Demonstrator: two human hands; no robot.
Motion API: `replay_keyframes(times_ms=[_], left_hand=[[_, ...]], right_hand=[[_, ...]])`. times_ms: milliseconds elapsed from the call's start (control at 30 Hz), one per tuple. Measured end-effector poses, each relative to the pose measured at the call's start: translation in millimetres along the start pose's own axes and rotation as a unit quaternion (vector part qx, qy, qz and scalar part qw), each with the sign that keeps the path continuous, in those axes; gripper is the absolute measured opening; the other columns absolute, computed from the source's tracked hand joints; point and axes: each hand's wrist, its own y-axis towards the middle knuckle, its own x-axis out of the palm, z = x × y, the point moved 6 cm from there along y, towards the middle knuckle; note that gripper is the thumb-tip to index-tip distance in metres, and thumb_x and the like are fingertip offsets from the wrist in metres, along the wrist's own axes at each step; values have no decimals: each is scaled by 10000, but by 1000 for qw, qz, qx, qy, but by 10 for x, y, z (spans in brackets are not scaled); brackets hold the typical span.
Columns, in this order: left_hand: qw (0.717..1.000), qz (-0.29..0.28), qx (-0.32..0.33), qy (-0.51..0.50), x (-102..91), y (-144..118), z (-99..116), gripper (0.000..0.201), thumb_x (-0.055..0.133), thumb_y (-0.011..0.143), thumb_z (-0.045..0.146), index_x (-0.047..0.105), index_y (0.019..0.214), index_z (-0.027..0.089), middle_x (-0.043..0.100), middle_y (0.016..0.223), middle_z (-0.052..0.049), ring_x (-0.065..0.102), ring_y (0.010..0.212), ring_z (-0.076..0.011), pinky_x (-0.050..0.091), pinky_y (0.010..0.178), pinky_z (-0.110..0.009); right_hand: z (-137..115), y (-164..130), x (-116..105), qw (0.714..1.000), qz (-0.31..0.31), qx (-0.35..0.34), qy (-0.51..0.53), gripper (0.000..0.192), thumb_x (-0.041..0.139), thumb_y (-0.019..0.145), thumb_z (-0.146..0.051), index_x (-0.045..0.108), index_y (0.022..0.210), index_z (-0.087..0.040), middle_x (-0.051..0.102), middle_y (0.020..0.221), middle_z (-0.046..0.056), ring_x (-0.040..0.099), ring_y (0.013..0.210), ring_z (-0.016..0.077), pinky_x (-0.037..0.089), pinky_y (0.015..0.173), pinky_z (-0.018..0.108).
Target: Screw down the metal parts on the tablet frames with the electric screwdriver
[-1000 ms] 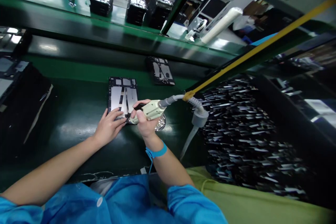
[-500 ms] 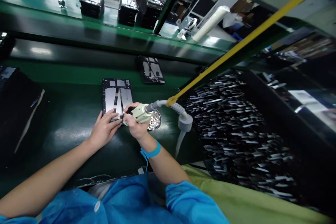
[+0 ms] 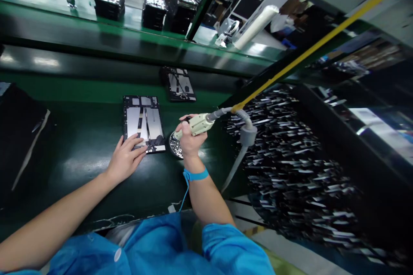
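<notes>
My right hand (image 3: 191,139) is wrapped round a pale electric screwdriver (image 3: 201,124), whose cable hangs from a yellow strap (image 3: 290,66). The tool's front end is over a round dish of small shiny screws (image 3: 176,148); its tip is hidden. My left hand (image 3: 125,159) lies with fingers outstretched on the lower left edge of an opened tablet (image 3: 151,122). That tablet rests flat on the green bench and shows a silver plate with dark strips inside a black frame. A blue band (image 3: 196,175) circles my right wrist.
Another opened tablet unit (image 3: 180,86) lies farther back. At right stands a large rack of dark parts with pale strips (image 3: 290,167). Black stacks (image 3: 109,3) line the rear shelf, near a white roll (image 3: 258,25). A black covered block (image 3: 19,137) is at left.
My right hand has carried the screwdriver from the tablet's lower edge rightward to the screw dish, its cable swinging along. My left hand stays on the tablet.
</notes>
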Motion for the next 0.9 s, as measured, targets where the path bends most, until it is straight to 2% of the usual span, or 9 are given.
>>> replay_keyframes(times_ms=[167,667,767,900], left_hand=[[1000,5,-1,-1,1,-6,-10,223,576,1029,271,751,1166,283,701,1322,-94,567,1380,-324,382,1157,-660],[1000,0,-1,-3,7,-7,-12,231,576,1023,262,751,1174,274,697,1334,-105,565,1381,-327,379,1154,-669],[1000,1,-1,-6,5,-2,-9,235,572,1023,265,752,1173,273,696,1332,-108,564,1382,-329,375,1158,-670],[1000,-7,-7,-5,22,1,-6,248,601,1005,285,731,1216,273,690,1341,-116,546,1397,-336,361,1168,-671]], right_hand=[[54,-18,34,1000,-15,8,0,227,720,836,-337,590,973,-211,686,787,-19,605,500,103,518,514,256],[83,-11,34,1000,0,10,-10,241,725,819,-336,591,974,-209,669,741,-34,596,485,104,523,510,257],[16,15,22,1000,3,2,1,223,724,833,-324,590,969,-209,689,807,-16,600,492,97,515,508,255],[-212,-17,53,999,19,-17,42,208,683,874,-334,570,1015,-232,675,859,-17,604,490,94,511,498,259]])
